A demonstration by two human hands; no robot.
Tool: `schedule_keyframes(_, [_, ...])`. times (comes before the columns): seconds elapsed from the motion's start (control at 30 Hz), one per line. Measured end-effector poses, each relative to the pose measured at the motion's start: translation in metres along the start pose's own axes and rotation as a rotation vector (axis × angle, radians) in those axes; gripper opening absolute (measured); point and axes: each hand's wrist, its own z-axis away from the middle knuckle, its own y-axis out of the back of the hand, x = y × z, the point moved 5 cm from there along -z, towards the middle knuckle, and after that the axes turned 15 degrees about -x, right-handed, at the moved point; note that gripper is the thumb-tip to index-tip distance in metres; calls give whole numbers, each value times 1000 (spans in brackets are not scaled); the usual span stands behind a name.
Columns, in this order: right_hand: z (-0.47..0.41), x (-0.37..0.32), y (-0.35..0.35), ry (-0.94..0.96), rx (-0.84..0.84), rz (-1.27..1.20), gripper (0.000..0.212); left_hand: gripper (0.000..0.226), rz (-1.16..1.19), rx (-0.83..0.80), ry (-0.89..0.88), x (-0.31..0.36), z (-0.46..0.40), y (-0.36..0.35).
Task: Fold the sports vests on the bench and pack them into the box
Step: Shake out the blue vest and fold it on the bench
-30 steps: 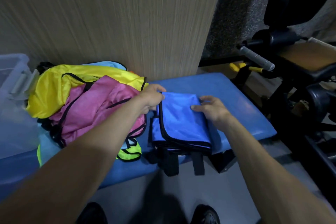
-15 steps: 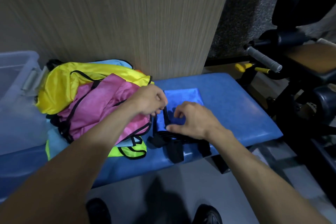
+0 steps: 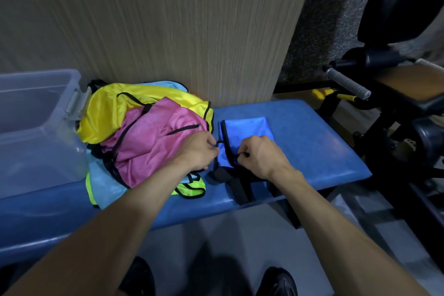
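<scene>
A folded blue vest (image 3: 247,128) with black trim lies on the blue bench (image 3: 312,142); its black straps hang over the bench's front edge. My left hand (image 3: 198,151) pinches the vest's black trim at its left side. My right hand (image 3: 258,155) grips the near part of the vest, fingers curled into the fabric. To the left sits a heap of loose vests: pink (image 3: 153,142) on top, yellow (image 3: 115,108) behind, light blue and neon green (image 3: 192,187) beneath. A clear plastic box (image 3: 36,127) stands at the bench's left end.
A wood-grain wall panel (image 3: 180,31) rises right behind the bench. Black gym equipment with a grey-gripped handle (image 3: 348,84) and yellow parts stands to the right. My shoes (image 3: 276,281) are on the grey floor below the bench edge.
Both hands drew toward the vest's near left part. The right hand went from lying flat on the fabric to gripping it, and the vest got folded smaller.
</scene>
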Motion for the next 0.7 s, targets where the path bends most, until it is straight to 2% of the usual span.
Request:
schedule_keyframes(0.07, [1,6,3,-2,12,-106,15,18,-110,-4,48,4,2,-3])
schedule_keyframes(0.17, [3,11,11,16,83,-200,15,20,-188,-46,79,10,2,-10])
schedule_keyframes(0.37, [9,2,23,98,207,-321,15,29,89,-11,11,7,-3,-14])
schedule_keyframes(0.47, [6,-1,6,91,41,-174,9,26,-91,45,-18,6,-2,-11])
schedule_keyframes(0.57, [5,6,-9,105,-135,-55,8,11,-238,73,-18,11,0,-8])
schedule_keyframes(0.7, [19,13,-1,224,-278,-151,35,44,-282,45,96,13,-4,-9])
